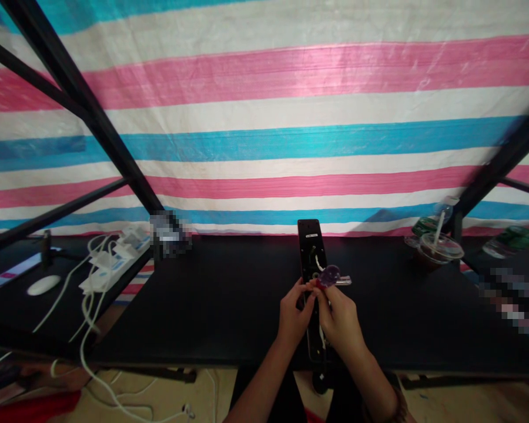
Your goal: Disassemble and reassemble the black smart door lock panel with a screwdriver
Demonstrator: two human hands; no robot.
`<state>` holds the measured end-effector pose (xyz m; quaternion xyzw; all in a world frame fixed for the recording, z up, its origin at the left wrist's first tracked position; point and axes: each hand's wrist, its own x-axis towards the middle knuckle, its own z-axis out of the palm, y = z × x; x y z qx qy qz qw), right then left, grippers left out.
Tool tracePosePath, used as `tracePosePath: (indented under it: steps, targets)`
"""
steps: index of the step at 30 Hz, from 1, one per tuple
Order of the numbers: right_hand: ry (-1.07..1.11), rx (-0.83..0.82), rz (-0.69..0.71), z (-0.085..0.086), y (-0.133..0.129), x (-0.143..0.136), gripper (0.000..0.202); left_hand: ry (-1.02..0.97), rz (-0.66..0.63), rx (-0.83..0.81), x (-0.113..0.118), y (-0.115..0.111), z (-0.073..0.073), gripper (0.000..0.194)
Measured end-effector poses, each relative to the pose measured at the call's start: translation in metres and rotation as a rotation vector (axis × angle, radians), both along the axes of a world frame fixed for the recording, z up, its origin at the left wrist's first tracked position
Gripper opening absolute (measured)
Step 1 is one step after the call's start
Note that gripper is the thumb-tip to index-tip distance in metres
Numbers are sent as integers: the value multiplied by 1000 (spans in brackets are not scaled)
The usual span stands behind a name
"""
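A long black device (309,235) with a small white label, screws and pale wires lies lengthwise on the black table (229,294), its near end by the front edge. Over its middle, my left hand (294,311) has thumb and fingers pinched together; what lies between them is too small to name. My right hand (338,314) touches it from the right, its fingers closed at a small purple and clear object (329,275) with a red part. The fingertips of both hands meet there, and they hide part of the device.
A lidded cup with a straw (439,247) and a green-labelled bottle (424,225) stand at the back right. White power strips (110,270) with cables, a white mouse (43,285) and a phone (17,269) are on the left. Striped sheeting (291,141) hangs behind.
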<state>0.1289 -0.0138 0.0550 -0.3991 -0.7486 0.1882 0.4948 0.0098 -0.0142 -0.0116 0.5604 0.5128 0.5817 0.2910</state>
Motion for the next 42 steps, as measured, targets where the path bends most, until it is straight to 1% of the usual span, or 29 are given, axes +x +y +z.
tracePosePath:
  steps: [5, 10, 14, 21, 25, 28, 30, 35, 42]
  targets:
    - [6, -24, -52, -4, -1, 8, 21, 42, 42, -22, -1, 0, -3, 14]
    - [108, -67, -60, 0, -2, 17, 20, 59, 71, -45, -1, 1, -6, 13]
    - [126, -77, -55, 0, -2, 20, 19, 57, 98, -24, -1, 1, -8, 13]
    - [89, -40, -65, -10, 0, 19, 20, 30, 107, -28, -1, 2, -13, 13]
    - [50, -32, -56, -15, 2, 25, 18, 26, 94, -42, -1, 1, -9, 15]
    - [-6, -26, 14, -13, 4, 25, 19, 28, 87, -34, -1, 0, -4, 16]
    - [3, -14, 47, -8, 4, 21, 19, 37, 80, -25, -2, 0, -2, 16]
    - [12, -5, 64, 2, 1, 12, 23, 33, 69, -10, -2, -1, -4, 15]
    - [-44, 30, 22, -6, -3, 12, 24, 34, 61, -18, -3, 0, -6, 16]
